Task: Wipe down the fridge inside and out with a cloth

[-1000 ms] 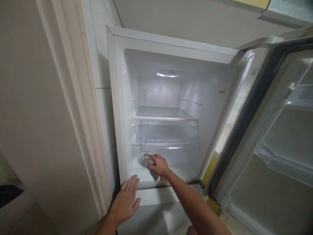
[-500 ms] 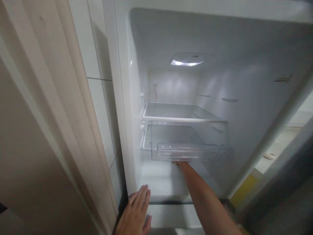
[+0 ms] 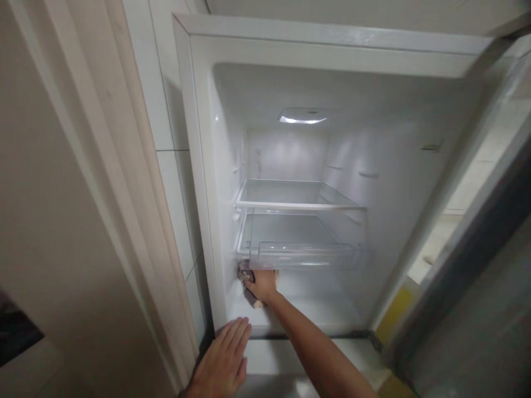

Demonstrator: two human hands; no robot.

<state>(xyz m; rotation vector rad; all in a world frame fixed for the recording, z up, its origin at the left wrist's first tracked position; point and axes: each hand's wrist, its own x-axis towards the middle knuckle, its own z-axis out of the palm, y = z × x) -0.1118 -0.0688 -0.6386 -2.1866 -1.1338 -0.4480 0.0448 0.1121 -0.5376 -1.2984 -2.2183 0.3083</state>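
Observation:
My right hand (image 3: 262,283) reaches into the lower part of an open fridge (image 3: 199,138). It is closed on a crumpled dark patterned cloth (image 3: 251,293), pressed near the left wall and the white fridge floor (image 3: 307,309). Just above that hand hangs a clear plastic drawer (image 3: 302,255). Down at the front left corner of the fridge rests my left hand (image 3: 224,354), fingers stretched out flat and holding nothing.
Two glass shelves with white rims, an upper shelf (image 3: 298,205) and a lower shelf (image 3: 290,226), span the inside. A lamp (image 3: 305,119) glows at the top. The fridge door (image 3: 468,276) stands open at the right; a wooden door frame (image 3: 124,193) is on the left.
My right hand has moved left and forward from under the drawer, so the cloth now shows at the left wall. My view has drawn back slightly. The left hand stays at the front corner.

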